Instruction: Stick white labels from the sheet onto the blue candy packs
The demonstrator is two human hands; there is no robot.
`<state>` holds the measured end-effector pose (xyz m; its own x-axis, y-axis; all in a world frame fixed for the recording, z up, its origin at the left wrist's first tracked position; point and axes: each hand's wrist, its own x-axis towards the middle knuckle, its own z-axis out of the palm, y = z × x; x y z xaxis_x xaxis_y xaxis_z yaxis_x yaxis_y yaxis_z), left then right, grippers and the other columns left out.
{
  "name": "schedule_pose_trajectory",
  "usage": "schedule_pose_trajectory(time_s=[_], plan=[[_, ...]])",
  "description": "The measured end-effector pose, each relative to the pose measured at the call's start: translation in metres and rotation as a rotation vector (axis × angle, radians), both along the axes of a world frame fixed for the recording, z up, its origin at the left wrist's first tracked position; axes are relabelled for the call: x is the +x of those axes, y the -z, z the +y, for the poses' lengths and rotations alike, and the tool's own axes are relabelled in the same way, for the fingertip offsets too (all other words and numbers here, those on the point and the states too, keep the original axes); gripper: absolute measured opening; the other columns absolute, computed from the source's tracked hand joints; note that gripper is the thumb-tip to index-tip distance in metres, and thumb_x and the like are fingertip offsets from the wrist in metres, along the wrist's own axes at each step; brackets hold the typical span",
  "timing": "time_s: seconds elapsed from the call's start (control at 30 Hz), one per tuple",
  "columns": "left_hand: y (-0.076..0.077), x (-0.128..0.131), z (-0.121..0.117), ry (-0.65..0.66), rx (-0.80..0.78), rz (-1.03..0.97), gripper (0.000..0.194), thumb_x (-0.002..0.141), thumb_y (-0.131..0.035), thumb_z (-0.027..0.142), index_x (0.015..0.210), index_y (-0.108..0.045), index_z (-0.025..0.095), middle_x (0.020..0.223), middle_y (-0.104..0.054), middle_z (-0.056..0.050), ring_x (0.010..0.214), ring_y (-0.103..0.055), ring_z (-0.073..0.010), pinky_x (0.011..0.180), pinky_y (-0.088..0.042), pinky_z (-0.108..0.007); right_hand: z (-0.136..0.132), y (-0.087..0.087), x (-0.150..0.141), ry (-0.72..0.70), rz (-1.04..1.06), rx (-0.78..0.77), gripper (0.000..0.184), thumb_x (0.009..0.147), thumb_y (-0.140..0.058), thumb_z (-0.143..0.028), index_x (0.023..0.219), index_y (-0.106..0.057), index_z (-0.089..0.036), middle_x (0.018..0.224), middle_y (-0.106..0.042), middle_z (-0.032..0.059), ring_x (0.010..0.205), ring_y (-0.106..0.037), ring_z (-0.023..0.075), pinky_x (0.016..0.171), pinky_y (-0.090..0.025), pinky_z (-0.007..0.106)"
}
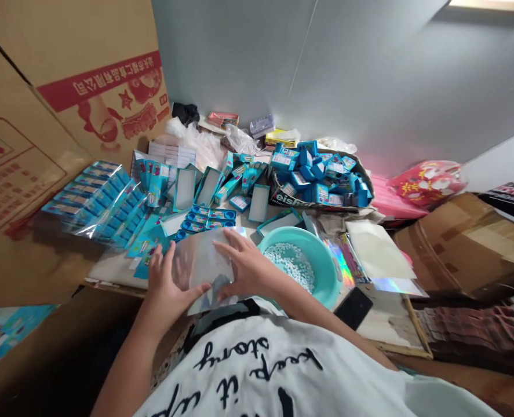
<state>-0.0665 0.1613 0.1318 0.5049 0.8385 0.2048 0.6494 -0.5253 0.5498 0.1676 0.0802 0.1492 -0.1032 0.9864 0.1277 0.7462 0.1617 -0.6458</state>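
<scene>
Both my hands grip a shiny silver sheet (198,260) just above the table's near edge. My left hand (165,284) pinches its left side, thumb across the lower edge. My right hand (243,266) presses on its right side, fingers spread over it and thumb underneath. A teal bowl (326,263) with small white pellets (291,260) stands right beside my right hand. Small blue boxes (208,217) lie just beyond the sheet.
Stacks of blue packs in clear wrap (95,200) lie at the left by a big cardboard carton (43,133). A tray of blue boxes (321,174) sits behind. Holographic sheets (369,260), a black phone (354,307) and a brown box (460,243) are to the right.
</scene>
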Motion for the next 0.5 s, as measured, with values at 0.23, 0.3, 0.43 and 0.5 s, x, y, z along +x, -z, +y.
schedule_pose_trajectory(time_s=[0.23,0.3,0.43,0.5], plan=[[0.006,-0.007,0.003,0.047,-0.206,-0.011,0.080,0.076,-0.073,0.058,0.144,-0.049,0.023,0.153,-0.038,-0.016,0.143,-0.040,-0.0378,0.113,-0.043,-0.056,-0.035,0.020,0.028,0.241,0.549,-0.231,0.122,0.066,-0.089,-0.041,0.159,-0.011,-0.027,0.144,-0.046,0.0198,0.123,-0.055,0.0302,0.099,-0.050,0.048],[0.003,-0.006,0.003,0.044,-0.190,-0.027,0.082,0.074,-0.076,0.059,0.142,-0.050,0.022,0.146,-0.047,-0.015,0.137,-0.048,-0.0360,0.112,-0.045,-0.053,-0.042,0.020,0.028,0.250,0.649,-0.261,0.105,0.071,-0.083,-0.029,0.157,-0.021,-0.028,0.120,-0.060,0.0099,0.095,-0.063,0.0202,0.083,-0.055,0.038],[-0.014,-0.008,0.003,0.026,-0.019,-0.044,0.076,0.071,-0.078,0.060,0.134,-0.057,0.023,0.126,-0.060,-0.011,0.119,-0.060,-0.0317,0.101,-0.053,-0.047,-0.049,0.004,0.019,0.295,0.766,-0.100,0.070,0.076,-0.075,-0.024,0.141,-0.050,-0.023,0.119,-0.065,0.0088,0.091,-0.061,0.0164,0.083,-0.053,0.033],[-0.028,-0.013,0.002,0.060,0.119,-0.060,0.063,0.075,-0.077,0.055,0.129,-0.061,0.025,0.121,-0.062,-0.009,0.113,-0.062,-0.0299,0.098,-0.053,-0.045,-0.051,-0.011,0.018,0.294,0.714,-0.045,0.059,0.079,-0.074,-0.023,0.135,-0.057,-0.023,0.125,-0.065,0.0100,0.096,-0.062,0.0180,0.086,-0.052,0.034]])
